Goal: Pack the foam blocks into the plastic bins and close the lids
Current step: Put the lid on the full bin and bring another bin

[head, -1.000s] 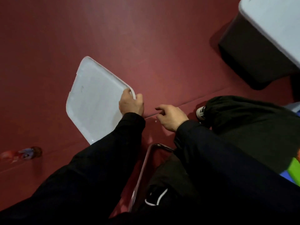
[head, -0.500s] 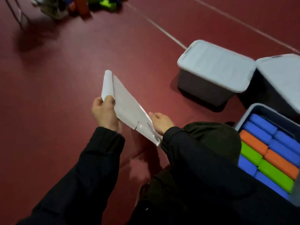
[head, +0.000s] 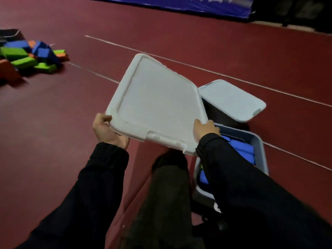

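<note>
Left hand (head: 107, 131) curled round the near-left corner of a white lid (head: 156, 103), thumb over the rim, fingers beneath. Right hand (head: 204, 129) gripping the near-right edge of the same lid, fingers hidden under it. Lid held tilted in mid-air, underside and raised rim facing up toward the camera, latch tab at its near edge; a two-handed hold apparently meant to steady the wide, flexible panel and square it for fitting. At about 4 o'clock from the lid, just beneath the right forearm, an open grey bin (head: 258, 151) on the floor, filled with blue foam blocks (head: 242, 150), probably the lid's destination. Just beyond that bin, at 2 o'clock from the hands, a second bin (head: 231, 103) with its lid on. Well apart at 10 o'clock, a loose pile of green, blue and orange blocks (head: 30, 56) on the red floor (head: 53, 123), not yet packed. Dark-trousered knee (head: 168, 177) at 6 o'clock, between the sleeves. Likely next need: turning the lid over and lining its corners with the open bin's rim before pressing down.
</note>
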Action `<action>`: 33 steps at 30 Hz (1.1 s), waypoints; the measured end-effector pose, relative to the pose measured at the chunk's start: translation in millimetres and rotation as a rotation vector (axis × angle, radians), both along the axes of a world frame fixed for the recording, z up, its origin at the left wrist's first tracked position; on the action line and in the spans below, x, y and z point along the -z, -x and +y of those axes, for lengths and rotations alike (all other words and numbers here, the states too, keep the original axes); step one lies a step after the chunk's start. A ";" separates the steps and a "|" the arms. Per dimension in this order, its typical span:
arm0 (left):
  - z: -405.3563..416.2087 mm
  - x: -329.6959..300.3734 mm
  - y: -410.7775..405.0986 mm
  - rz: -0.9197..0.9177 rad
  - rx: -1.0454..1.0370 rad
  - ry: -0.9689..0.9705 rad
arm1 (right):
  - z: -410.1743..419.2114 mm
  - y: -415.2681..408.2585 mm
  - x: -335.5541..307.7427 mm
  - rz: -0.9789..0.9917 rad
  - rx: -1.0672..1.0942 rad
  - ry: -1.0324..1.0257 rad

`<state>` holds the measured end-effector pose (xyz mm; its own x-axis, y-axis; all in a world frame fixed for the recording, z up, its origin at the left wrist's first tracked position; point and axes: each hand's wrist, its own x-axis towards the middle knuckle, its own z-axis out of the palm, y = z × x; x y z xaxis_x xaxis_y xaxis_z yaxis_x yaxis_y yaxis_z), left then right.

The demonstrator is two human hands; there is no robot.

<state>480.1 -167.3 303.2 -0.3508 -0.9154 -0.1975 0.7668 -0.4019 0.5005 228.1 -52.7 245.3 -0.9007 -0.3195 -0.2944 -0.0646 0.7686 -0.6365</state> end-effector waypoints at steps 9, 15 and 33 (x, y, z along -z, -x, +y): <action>61.0 101.4 156.8 -0.799 0.337 0.131 | 184.9 112.8 39.5 0.104 0.435 0.269; 97.9 211.8 203.4 -1.314 0.645 0.180 | 261.4 139.6 115.1 0.064 0.539 0.053; 120.7 308.5 269.8 -1.581 0.924 0.444 | 290.9 202.1 260.5 -0.238 0.432 -0.107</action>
<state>210.2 -46.6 -5.4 -0.4530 -0.6384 -0.6223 -0.7963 -0.0242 0.6044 26.0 238.2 -15.3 -0.8478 0.1107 -0.5186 0.4112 0.7546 -0.5113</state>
